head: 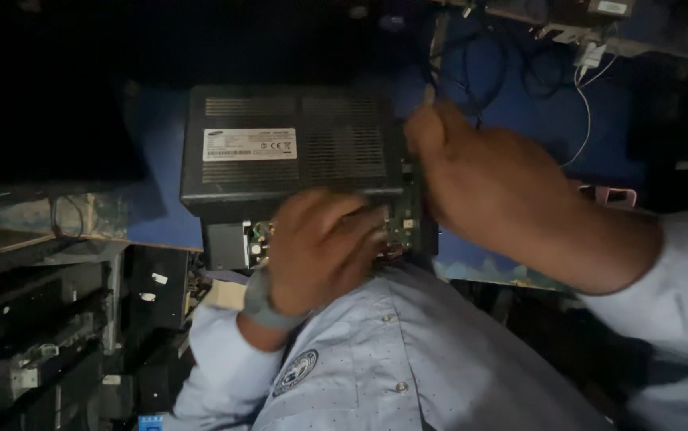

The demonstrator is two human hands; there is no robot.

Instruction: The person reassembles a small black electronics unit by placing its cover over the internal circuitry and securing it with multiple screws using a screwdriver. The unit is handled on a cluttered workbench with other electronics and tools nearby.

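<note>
The black device housing (292, 148) lies on the blue surface (156, 215), its vented panel and white label facing up, and serves as landmark here.

Left of the housing, dark equipment stacks (48, 335) crowd the area; keep your elbow clear of them.

At the housing's near edge, the exposed circuit board (401, 227) and small components show in the opened side. Your left hand (324, 251) rests curled over that opening, knuckles up, fingers tucked toward the board. Its grip is hidden under the hand, so I cannot tell whether it holds anything. Judgement: use this hand to brace the housing, pressing on the casing rather than on the components.

At the housing's right corner, your right hand (471, 172) has its grip narrowed to a pinch on a slim tool or rod (433, 68) that rises past the far edge. What its tip meets is out of sight. Judgement: keep the tool straight in line with its target and apply steady, modest force; the light is poor.

Right of and beyond the housing, loose cables (487, 72) lie close to your wrist. Avoid snagging them.
</note>
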